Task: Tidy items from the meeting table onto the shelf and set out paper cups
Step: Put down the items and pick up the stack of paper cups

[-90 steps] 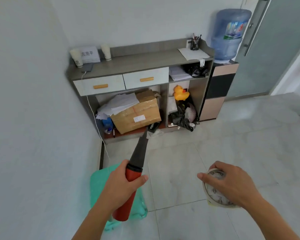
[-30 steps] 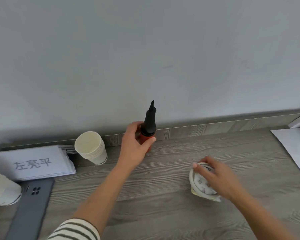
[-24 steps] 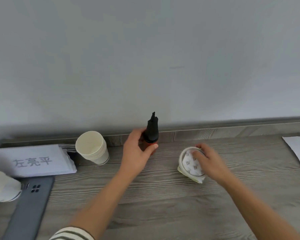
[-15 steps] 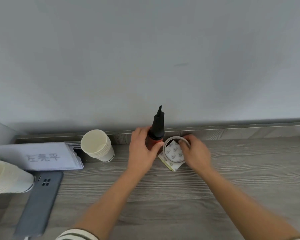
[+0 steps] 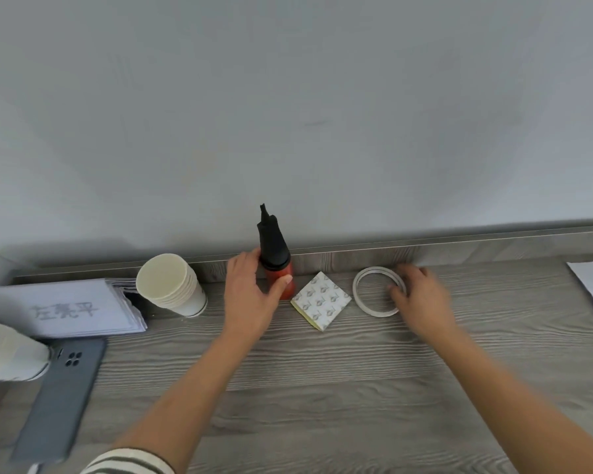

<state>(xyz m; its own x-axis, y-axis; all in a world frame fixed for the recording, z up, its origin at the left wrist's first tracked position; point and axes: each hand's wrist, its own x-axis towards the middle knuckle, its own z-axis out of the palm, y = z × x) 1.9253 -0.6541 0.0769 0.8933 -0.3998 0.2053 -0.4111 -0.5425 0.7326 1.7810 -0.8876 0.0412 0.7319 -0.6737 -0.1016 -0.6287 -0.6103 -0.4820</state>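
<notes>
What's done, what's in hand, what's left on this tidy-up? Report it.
Done: the square patterned paper packet lies free on the grey wooden shelf top. In hand: the left hand grips the upright red pump with a black nozzle; the right hand touches the white tape ring, grip blurred. To do: let go of both, then set out the stacked white paper cups.

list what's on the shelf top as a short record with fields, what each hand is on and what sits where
surface: grey wood-grain shelf top
left hand: grips upright red cylinder with black cone top, near the back ledge
right hand: fingers on white tape ring, which lies flat; blurred, grip unclear
between cylinder and ring: square patterned paper pad, lying flat
left side: stacked paper cups, printed name cards, grey phone
</notes>
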